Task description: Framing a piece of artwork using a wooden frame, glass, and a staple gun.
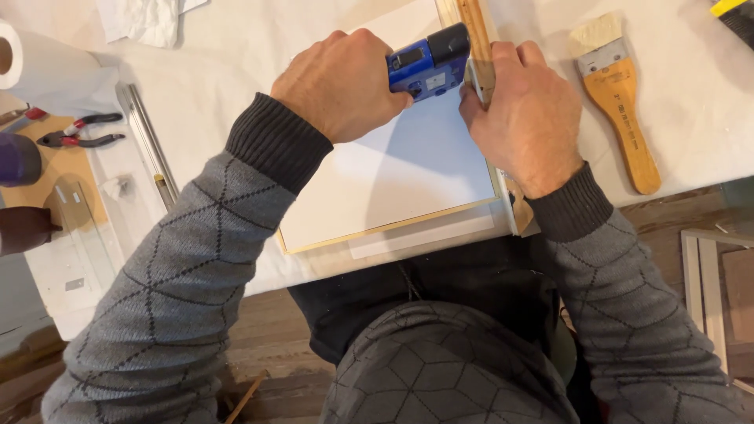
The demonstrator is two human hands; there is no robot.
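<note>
White table (236, 55), cloth-covered. Board (393, 180), flat, white, gold-edged, lies at the table's near edge; its upper part is hidden by the hands. Left hand (342, 82) closed around blue stapler (428, 63). Right hand (526, 118) grips wooden frame (479, 39), fingertips hidden. Wooden brush (620, 94) lies near, apart.

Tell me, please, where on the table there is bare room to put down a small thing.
Bare cloth lies between the metal rod and the white board, and between the right hand and the brush. Crowded near the pliers.
</note>
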